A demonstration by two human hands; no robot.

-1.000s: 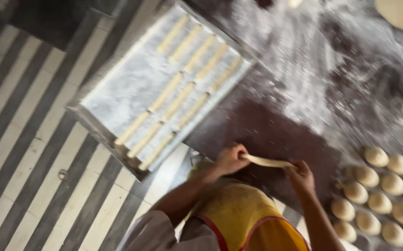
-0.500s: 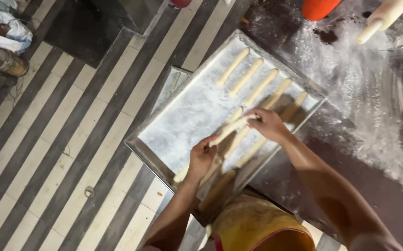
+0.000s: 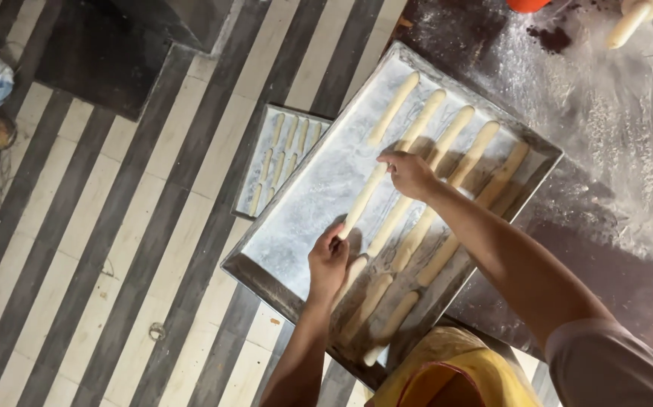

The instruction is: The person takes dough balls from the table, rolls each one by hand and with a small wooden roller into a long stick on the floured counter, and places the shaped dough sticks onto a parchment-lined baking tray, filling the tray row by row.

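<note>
From the head camera, looking straight down, the left hand (image 3: 328,260) pinches the near end of a long pale dough stick (image 3: 364,200), fingers closed around it just above the floured metal tray (image 3: 296,218). The right hand (image 3: 409,173) grips the far end of the same stick with thumb and fingertips closed on it, so the strip stretches taut between the two hands and slants across the tray's bare, flour-dusted left half. To the right of it, further dough sticks (image 3: 451,147) lie side by side in slanted rows, some long ones reaching toward the far edge and shorter ones (image 3: 383,301) near the front rim, partly in the shadow of the arms. The tray rests on the edge of a dark worktable (image 3: 582,249) dusted with flour and overhangs the striped tile floor (image 3: 93,226). Lower down, on that floor side, a second smaller tray (image 3: 255,169) holds its own thin dough sticks. A wooden rolling pin (image 3: 631,21) lies at the table's far corner, and a yellow apron (image 3: 447,369) shows at the bottom edge.
</note>
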